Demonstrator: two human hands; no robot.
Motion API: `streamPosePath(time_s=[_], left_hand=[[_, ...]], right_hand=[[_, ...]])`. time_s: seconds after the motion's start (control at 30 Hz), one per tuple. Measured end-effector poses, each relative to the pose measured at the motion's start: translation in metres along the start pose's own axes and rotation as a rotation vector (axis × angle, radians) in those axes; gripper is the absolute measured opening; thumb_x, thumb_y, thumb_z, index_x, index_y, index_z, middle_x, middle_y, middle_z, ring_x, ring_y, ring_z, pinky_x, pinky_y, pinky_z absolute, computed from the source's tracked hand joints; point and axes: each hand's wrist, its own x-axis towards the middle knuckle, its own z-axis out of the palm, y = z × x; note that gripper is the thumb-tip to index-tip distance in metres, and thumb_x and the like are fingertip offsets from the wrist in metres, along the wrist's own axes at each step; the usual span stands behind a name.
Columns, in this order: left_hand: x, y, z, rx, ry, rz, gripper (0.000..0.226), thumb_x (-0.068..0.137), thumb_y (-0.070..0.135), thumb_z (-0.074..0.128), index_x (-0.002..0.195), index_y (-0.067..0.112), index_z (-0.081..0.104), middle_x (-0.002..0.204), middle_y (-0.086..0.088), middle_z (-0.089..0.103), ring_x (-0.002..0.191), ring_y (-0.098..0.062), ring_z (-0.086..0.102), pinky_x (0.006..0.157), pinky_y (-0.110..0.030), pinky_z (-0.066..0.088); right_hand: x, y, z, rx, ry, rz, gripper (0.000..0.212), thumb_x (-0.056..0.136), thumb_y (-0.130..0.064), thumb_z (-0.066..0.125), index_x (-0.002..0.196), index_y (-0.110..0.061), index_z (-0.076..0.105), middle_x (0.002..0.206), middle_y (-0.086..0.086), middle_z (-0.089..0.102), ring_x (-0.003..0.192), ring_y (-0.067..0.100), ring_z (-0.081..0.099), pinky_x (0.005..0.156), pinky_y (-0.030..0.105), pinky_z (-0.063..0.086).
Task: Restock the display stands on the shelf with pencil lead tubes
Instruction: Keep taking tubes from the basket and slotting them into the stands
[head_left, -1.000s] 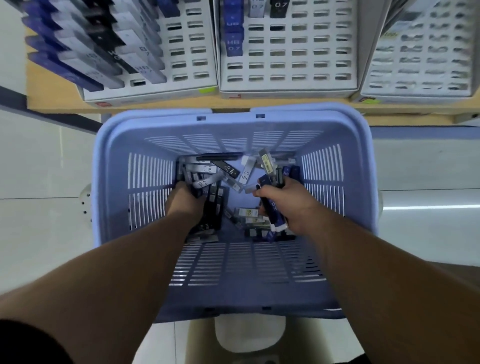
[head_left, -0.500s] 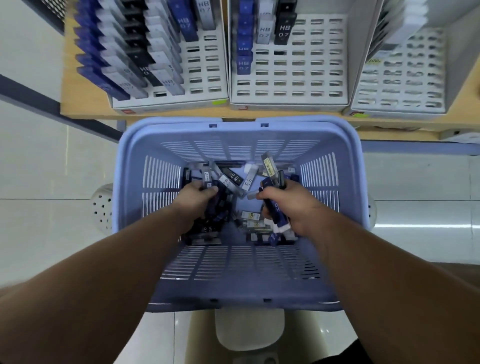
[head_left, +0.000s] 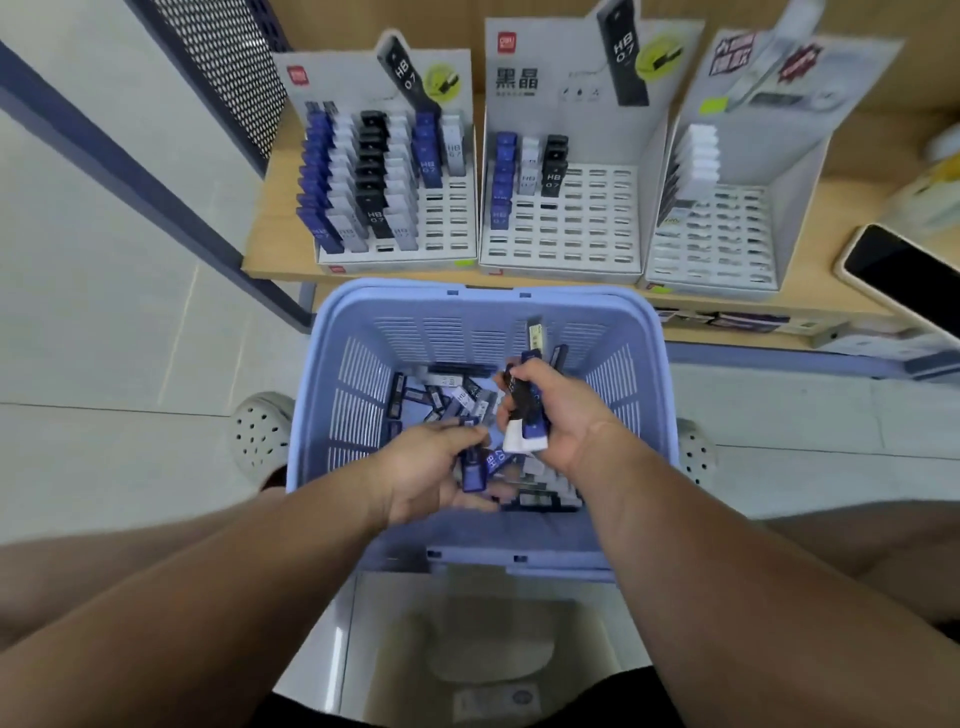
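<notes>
A light blue plastic basket (head_left: 644, 395) sits below me, holding a loose pile of pencil lead tubes (head_left: 441, 395) in blue, black and white. My right hand (head_left: 561, 421) grips a bundle of tubes, blue, black and white ends sticking out below the fist. My left hand (head_left: 431, 467) holds a blue tube (head_left: 474, 470) just above the pile. On the wooden shelf stand three display stands: the left stand (head_left: 395, 208) mostly filled, the middle stand (head_left: 566, 218) with three short columns, the right stand (head_left: 727, 223) with one white column.
A dark phone (head_left: 904, 280) lies on the shelf at the far right. A perforated metal panel (head_left: 228, 67) and a dark frame bar (head_left: 130, 171) stand left of the shelf. White clogs (head_left: 260, 431) flank the basket on the tiled floor.
Both hands rose out of the pile with tubes. The left hand drew back with a blue tube. The view tilted up, showing the full stands.
</notes>
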Motion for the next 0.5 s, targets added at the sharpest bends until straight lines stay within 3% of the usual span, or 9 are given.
streamPosePath(time_s=[0.1,0.37,0.5], left_hand=[[-0.021,0.004,0.008,0.005,-0.075,0.050,0.022,0.104,0.020,0.048,0.114,0.005,0.062,0.092,-0.022,0.070,0.069,-0.030,0.068,0.061,-0.038,0.058],[-0.063,0.022,0.008,0.175,-0.019,0.218,0.011,0.101,0.004,0.047,0.109,0.003,0.055,0.072,-0.013,0.064,0.051,-0.020,0.047,0.047,-0.027,0.035],[-0.087,0.033,0.003,0.302,0.058,0.269,0.014,0.099,0.001,0.044,0.111,0.001,0.052,0.078,-0.016,0.062,0.047,-0.016,0.041,0.045,-0.025,0.027]], right_hand=[[-0.014,-0.003,0.006,0.055,-0.021,-0.037,0.009,0.096,-0.005,0.059,0.090,0.001,0.060,0.087,0.016,0.063,0.051,0.019,0.051,0.051,0.030,0.049],[-0.050,-0.017,0.030,0.005,-0.098,-0.119,0.010,0.097,-0.006,0.060,0.098,0.004,0.058,0.084,0.016,0.063,0.059,0.025,0.051,0.048,0.030,0.053],[-0.068,-0.033,0.036,0.004,-0.113,-0.147,0.009,0.098,-0.006,0.059,0.099,0.002,0.058,0.086,0.018,0.063,0.059,0.024,0.050,0.049,0.030,0.052]])
